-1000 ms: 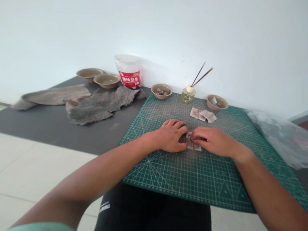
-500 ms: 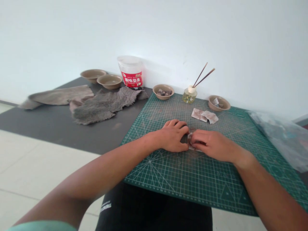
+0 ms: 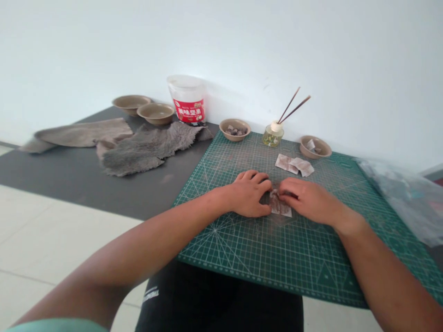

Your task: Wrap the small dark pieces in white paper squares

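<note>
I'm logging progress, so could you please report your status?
Left grip spread beside smudged white piece.
Right grip curled over its upper right.
Two similar pieces beyond, not in the way.

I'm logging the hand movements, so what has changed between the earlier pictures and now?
The right hand has moved back away from the body since half a second ago, toward the far side of the brown-smeared piece, baring more of it. No taking hold or letting go shows. The left hand stayed beside the piece; the diffuser bottle stayed put.
</note>
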{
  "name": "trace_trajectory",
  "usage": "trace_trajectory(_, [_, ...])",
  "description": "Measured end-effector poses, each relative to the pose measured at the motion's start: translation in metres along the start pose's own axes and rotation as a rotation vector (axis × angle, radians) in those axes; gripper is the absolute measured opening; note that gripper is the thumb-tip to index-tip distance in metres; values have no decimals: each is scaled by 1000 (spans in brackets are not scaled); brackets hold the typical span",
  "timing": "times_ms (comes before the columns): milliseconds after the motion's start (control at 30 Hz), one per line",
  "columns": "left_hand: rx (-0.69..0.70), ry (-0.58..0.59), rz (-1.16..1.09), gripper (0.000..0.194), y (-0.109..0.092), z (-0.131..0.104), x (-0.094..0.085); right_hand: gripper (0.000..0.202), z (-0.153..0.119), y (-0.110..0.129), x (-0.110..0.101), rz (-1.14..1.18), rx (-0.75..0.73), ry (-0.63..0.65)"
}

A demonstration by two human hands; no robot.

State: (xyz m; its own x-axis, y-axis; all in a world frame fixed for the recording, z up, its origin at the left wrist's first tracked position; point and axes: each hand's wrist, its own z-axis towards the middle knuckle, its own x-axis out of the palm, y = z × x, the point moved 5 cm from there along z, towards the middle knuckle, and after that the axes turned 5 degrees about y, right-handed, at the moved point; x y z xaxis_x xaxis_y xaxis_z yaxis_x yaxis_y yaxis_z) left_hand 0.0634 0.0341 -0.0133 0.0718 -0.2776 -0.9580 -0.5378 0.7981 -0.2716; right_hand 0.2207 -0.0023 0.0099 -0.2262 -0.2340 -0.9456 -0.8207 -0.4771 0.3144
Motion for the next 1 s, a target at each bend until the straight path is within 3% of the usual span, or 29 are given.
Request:
trace_trajectory(167, [-3,7,-14,53,0,0,0,12,-5,10,3,63,-74,160])
trace_trajectory(233, [4,1,-13,53,0,0,0,14,-3,14,4,66,-90,115])
trace_trajectory(367, [-3,-11,-6,52,1,0,1,13,-2,0,-2,-29,29,-19])
trace_trajectory(533, [-7,12,-30,56,1,0,1,13,-5,8,5,98,-63,180])
trace_trajectory(700, [-7,-10,-5,53,1,0,1,14,-1,3,0,45,21,17])
trace_trajectory(867, [-4,-2,-17,55,1,0,2,13,-4,1,3,80,-46,149])
trace_trajectory(1000, [-7,-2,-11,54,1,0,1,15,-2,-1,0,26,-3,29])
